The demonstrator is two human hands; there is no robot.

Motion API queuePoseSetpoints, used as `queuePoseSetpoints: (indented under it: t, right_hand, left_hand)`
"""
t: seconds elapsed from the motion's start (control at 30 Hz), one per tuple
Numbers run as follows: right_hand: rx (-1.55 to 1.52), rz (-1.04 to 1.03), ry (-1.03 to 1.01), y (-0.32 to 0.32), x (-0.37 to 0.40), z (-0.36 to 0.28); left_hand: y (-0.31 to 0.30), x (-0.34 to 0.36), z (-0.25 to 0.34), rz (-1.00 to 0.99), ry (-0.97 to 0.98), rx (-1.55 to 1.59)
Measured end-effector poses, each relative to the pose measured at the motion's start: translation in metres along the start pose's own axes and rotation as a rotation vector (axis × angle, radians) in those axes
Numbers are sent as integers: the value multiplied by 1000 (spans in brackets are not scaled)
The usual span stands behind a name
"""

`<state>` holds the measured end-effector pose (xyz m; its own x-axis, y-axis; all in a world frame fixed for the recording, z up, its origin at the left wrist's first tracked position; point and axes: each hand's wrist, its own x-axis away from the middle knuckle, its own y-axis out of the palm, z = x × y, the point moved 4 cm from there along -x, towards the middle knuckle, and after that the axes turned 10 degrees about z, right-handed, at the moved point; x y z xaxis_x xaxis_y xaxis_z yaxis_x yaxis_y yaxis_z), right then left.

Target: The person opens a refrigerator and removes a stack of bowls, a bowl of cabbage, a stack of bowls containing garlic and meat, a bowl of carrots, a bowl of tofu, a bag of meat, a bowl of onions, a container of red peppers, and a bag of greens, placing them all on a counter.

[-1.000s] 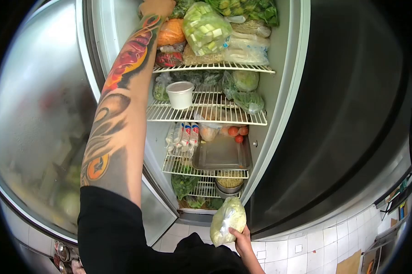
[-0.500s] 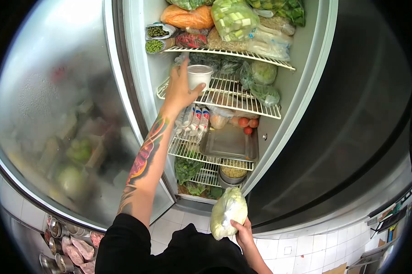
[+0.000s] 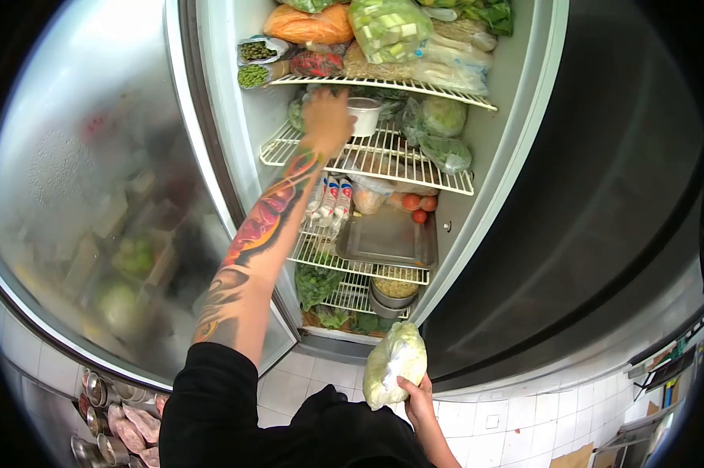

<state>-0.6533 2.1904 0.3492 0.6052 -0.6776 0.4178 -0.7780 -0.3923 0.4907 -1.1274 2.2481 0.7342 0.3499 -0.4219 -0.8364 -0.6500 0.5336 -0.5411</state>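
Inside the open fridge, my left hand (image 3: 327, 118) reaches over the second wire shelf (image 3: 434, 173), its fingers apart and somewhat blurred. Right beside it stands an upright white tub (image 3: 364, 118) with a lid, the thumb at its left side. Bagged greens lie behind the hand, partly hidden by it. Low in front of my body, my right hand (image 3: 419, 399) is closed on a plastic bag of pale green vegetable (image 3: 396, 366), thumb pressed on its front.
The upper shelf (image 3: 399, 84) is packed with bagged vegetables. A bagged round vegetable (image 3: 444, 117) sits right of the tub. Below are a metal tray (image 3: 387, 238), tomatoes (image 3: 420, 209) and wrapped packs (image 3: 336, 196). The fogged glass door (image 3: 95, 195) stands at left.
My left hand has moved further in and rightward. The white tub now stands further back and to the right. My right hand still holds the bag at nearly the same place.
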Motion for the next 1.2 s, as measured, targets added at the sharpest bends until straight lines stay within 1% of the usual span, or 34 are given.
queuePoseSetpoints:
  t: [0.03, 0.1, 0.13, 0.2, 0.23, 0.3, 0.33, 0.37, 0.43, 0.47, 0.5, 0.53, 0.6, 0.63, 0.7, 0.73, 0.77, 0.8, 0.83, 0.87, 0.9, 0.93, 0.97, 1.03, 1.07, 1.13, 1.2]
  right_hand:
    - [-12, 12, 1, -2, 1, 0]
    - [-35, 33, 3, -5, 6, 2]
    - [-37, 27, 0, -6, 7, 0]
    - [-40, 18, -7, -8, 8, -1]
    - [-41, 23, -14, -11, 6, 0]
    - [-46, 30, -18, -14, 8, -1]
    - [-51, 14, -20, -15, 8, -3]
    - [-56, -3, -22, -14, 8, -6]
    - [-55, -32, -28, -14, 5, -11]
    - [-52, -60, -38, -11, 3, -15]
    - [-55, -65, -35, -7, 0, -20]
    - [-93, -112, -21, 1, -3, -27]
    - [-140, -188, 0, 25, -8, -45]
    - [-162, -206, 24, 38, -9, -54]
    - [-141, -275, -14, 71, -8, -83]
    - [-124, -305, -30, 80, -18, -86]
    - [-108, -334, -47, 89, -27, -90]
    - [-103, -349, -116, 103, -25, -103]
    - [-101, -362, -186, 116, -21, -115]
    - [-104, -362, -186, 125, -22, -120]
    - [-114, -407, -229, 132, -22, -127]
    - [-123, -449, -273, 138, -22, -133]
    - [-128, -442, -274, 143, -22, -138]
    - [-375, -582, -233, 152, -17, -149]
    - [-326, -575, -282, 154, -16, -152]
    - [-318, -575, -305, 147, -24, -149]
    - [-280, -561, -320, 139, -25, -149]
  left_hand:
    - [-1, 0, -8, 0, 7, 3]
    - [0, 6, -34, 11, 18, -135]
    - [5, 3, -50, 12, 23, -132]
    - [23, -4, -79, -247, -8, 136]
    - [25, -6, -84, -244, -5, 138]
    - [21, -6, -95, -172, -181, 210]
    - [16, -2, -101, -73, -206, 311]
    - [8, 4, -97, -75, -203, 309]
    - [-23, 30, -103, 36, -614, 633]
    - [-43, 44, -98, 36, -611, 628]
    - [-61, 63, -92, 19, -698, 893]
    - [-73, 83, -87, 1, -780, 1158]
    - [-80, 118, -83, -60, -883, 1595]
    - [-93, 133, -79, -58, -885, 1585]
    - [-112, 159, -52, -255, -1032, 1991]
    - [-116, 169, -47, -251, -1032, 1987]
    - [-119, 178, -39, -298, -1048, 2051]
    - [-123, 186, -31, -348, -1063, 2115]
    - [-128, 194, -21, -349, -1063, 2112]
    - [-140, 197, -12, -261, -947, 2046]
    - [-150, 202, -5, -178, -832, 1977]
    - [-156, 210, 2, -198, -691, 1882]
    - [-159, 220, 9, -208, -690, 1883]
    - [-176, 236, 42, -258, 19, 1189]
    - [-183, 242, 55, -267, 22, 1191]
    - [-202, 245, 84, -358, 164, 1173]
    - [-204, 241, 89, -400, 215, 1188]
